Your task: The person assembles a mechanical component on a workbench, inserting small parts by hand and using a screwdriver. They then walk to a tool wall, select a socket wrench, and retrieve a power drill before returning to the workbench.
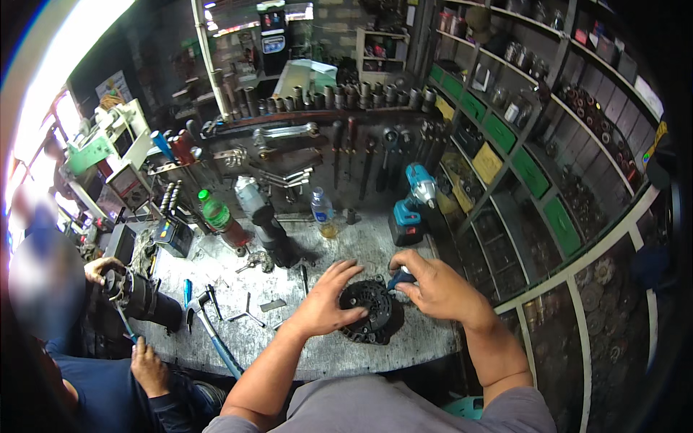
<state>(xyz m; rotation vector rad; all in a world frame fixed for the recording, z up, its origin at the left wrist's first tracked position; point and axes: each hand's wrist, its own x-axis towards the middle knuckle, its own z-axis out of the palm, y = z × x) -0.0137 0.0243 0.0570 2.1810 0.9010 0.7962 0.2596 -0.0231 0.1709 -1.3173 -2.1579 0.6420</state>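
Observation:
A round, dark metal housing (377,309), which looks like an alternator end part, lies on the bench in front of me. My left hand (326,302) is at its left side with fingers stretched apart and the thumb resting over its face. On the right, my right hand (437,287) is closed around a blue-handled tool (401,278), apparently a screwdriver. The tool points down at the housing's upper right edge; its tip is too small to make out.
A teal cordless impact driver (413,206) stands behind my right hand. Beyond the housing are a plastic bottle (323,213), a grey power tool (261,216) and a green-capped bottle (216,213). A hammer (209,332) lies left. At far left a co-worker's hand (149,369) holds a tool against a dark cylinder (148,299).

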